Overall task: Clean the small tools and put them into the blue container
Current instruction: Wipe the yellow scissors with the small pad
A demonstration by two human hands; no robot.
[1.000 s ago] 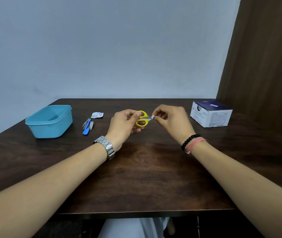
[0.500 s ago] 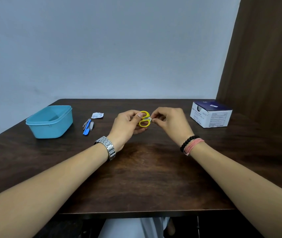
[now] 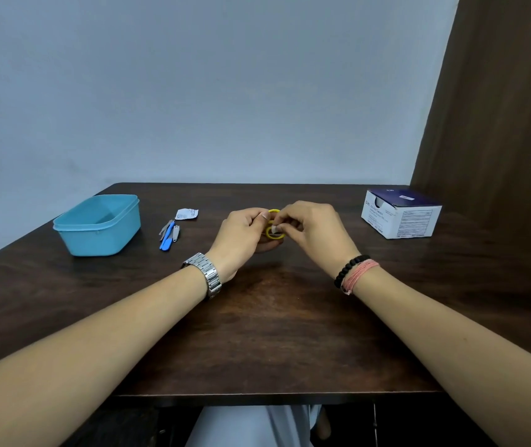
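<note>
A dark wooden table (image 3: 273, 333) fills the lower field, set against a pale wall with a brown panel at the right. At the table's far left stands the blue container (image 3: 97, 225), open-topped, with nothing visible inside it. At the far right sits a white-and-navy cardboard box (image 3: 399, 217), well apart from the hands. Over the middle of the table the left hand (image 3: 241, 241), a metal watch (image 3: 206, 274) at its wrist, curls its fingers around the yellow-handled scissors (image 3: 273, 225), gripping them at the handle loops. The right hand (image 3: 315, 235), with a black bead bracelet and a pink band at its wrist, pinches a small white wipe (image 3: 277, 228) against the scissors. Between container and hands, on the table, lie a blue-handled tool (image 3: 167, 238) and small metal tools (image 3: 176, 233) just beside it, and near them a torn white sachet (image 3: 187, 213).
</note>
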